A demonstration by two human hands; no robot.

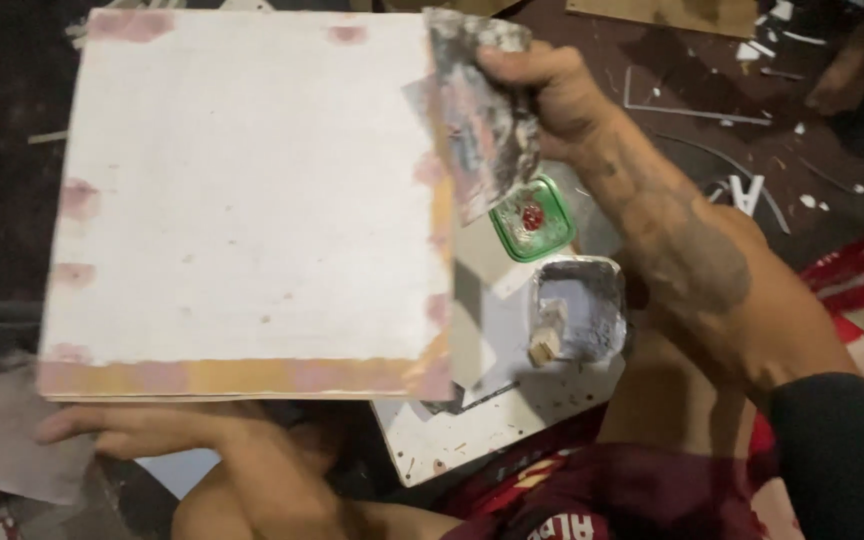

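Right hand (542, 85) gripping smeared scraper (482, 120) against white board (252, 200); left hand (122, 428) flat, fingers spread underneath.

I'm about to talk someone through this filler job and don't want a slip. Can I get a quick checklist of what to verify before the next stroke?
1. Right hand grips the putty knife: ok.
2. Blade rests on the white board at its right edge: ok.
3. Left hand supports the board from below: ok, though partly hidden.
4. Blade carries filler: cannot tell, the blade is smeared and blurred.
5. Foil tray of filler lies close below the right hand: ok.
6. Green lid lies clear of the blade: ok.
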